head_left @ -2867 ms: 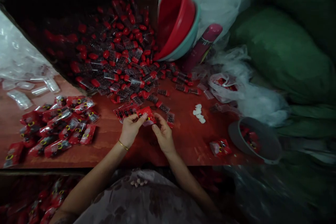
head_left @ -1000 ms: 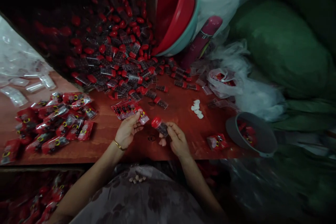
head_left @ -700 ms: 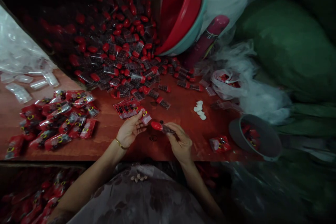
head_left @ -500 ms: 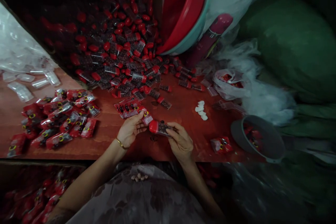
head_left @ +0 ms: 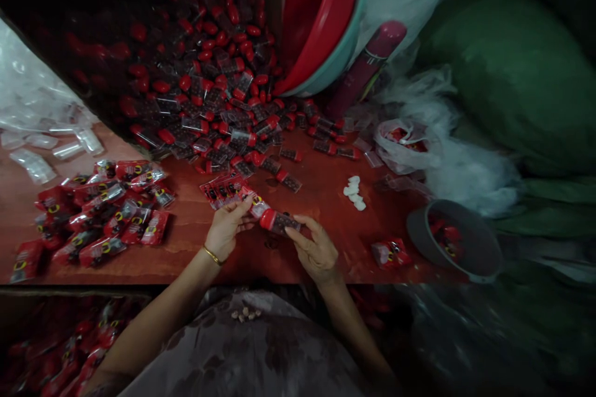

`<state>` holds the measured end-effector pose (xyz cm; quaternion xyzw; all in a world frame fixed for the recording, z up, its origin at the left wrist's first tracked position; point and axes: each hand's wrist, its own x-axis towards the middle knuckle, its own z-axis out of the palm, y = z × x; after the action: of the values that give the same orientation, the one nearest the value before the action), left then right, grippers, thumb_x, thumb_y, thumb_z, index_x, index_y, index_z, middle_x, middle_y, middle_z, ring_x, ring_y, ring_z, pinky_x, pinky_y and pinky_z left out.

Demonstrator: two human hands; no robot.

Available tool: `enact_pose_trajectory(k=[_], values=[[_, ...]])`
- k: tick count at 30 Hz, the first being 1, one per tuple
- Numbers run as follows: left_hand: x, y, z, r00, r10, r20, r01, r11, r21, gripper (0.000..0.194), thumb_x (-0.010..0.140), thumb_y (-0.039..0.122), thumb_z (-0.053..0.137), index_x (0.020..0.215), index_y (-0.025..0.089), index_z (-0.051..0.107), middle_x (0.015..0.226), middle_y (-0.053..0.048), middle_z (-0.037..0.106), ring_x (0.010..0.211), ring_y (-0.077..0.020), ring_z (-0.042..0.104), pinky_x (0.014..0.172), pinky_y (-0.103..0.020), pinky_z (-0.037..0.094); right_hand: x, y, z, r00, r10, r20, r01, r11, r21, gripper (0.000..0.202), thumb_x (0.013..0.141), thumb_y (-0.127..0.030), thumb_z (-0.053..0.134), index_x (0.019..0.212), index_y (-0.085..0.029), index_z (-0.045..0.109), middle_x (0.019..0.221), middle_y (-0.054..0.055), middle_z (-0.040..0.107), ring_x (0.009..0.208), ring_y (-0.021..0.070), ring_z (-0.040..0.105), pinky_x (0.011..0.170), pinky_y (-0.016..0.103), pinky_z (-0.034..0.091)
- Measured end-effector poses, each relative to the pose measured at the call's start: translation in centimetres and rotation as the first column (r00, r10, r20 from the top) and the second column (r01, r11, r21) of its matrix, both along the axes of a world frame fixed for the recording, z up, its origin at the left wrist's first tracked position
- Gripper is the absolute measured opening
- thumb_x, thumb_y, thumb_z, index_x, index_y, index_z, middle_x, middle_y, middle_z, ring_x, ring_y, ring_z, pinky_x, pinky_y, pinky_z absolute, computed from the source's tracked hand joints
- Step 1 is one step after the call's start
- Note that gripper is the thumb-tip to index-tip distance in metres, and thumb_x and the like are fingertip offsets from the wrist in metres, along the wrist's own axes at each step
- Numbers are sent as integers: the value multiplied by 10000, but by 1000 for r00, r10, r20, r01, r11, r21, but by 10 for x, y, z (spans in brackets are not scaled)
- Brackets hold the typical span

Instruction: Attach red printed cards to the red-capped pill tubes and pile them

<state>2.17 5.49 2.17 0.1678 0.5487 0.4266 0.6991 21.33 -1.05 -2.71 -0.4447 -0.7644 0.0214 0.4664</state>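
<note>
Near the table's front edge, my left hand pinches a small red printed plastic pouch between thumb and fingers. My right hand grips the far end of a small clear tube with a red cap and dark dotted contents. The tube's red end points left and meets the pouch's lower right end; whether it is inside the pouch I cannot tell. Just behind my left hand lies a fanned row of flat red pouches. A heap of similar red-capped tubes spills from a dark box beyond.
Filled red packets are piled at left, beside clear plastic sleeves. White pieces, a red packet and a grey bucket stand at right. Tilted basins and a maroon flask are at the back.
The tube in my right hand has moved slightly left, and its red end now meets the pouch. My left hand keeps its hold on the pouch. The view has shifted a little.
</note>
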Motion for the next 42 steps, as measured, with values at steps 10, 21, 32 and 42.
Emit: enact_pose_trajectory(k=[10,21,32,42], values=[[6,-7,-1,998,-19,54,14,995,97,397,434,405,849,624,146,614,583,17,647,494,-82,583,557,-211,481,-4,-1,2,998,-60,-2,60,998,32,493,829,-35,517,1192,-361,589,1195,44,602,1069,177,610,858,332,561],[12,-12,-4,993,-25,112,12,993,114,372,465,333,856,689,138,631,636,-3,673,557,-107,604,614,-245,485,-15,7,6,999,-36,-40,34,999,-36,402,841,-86,513,1150,-320,618,1163,70,588,1044,186,605,859,351,546],[19,-16,-11,996,-38,76,17,966,259,313,473,307,851,648,139,654,571,42,622,515,-53,505,545,-180,414,-51,6,13,800,-352,-486,-70,750,-658,331,791,-308,621,1093,-197,548,696,-24,645,423,85,553,432,211,501],[18,-18,-10,991,-63,117,23,949,315,282,579,387,794,678,144,690,667,-15,687,597,-94,587,613,-204,473,-61,4,24,670,-337,-662,-300,692,-656,263,816,-436,575,911,-195,529,534,-96,488,344,46,410,395,191,439]])
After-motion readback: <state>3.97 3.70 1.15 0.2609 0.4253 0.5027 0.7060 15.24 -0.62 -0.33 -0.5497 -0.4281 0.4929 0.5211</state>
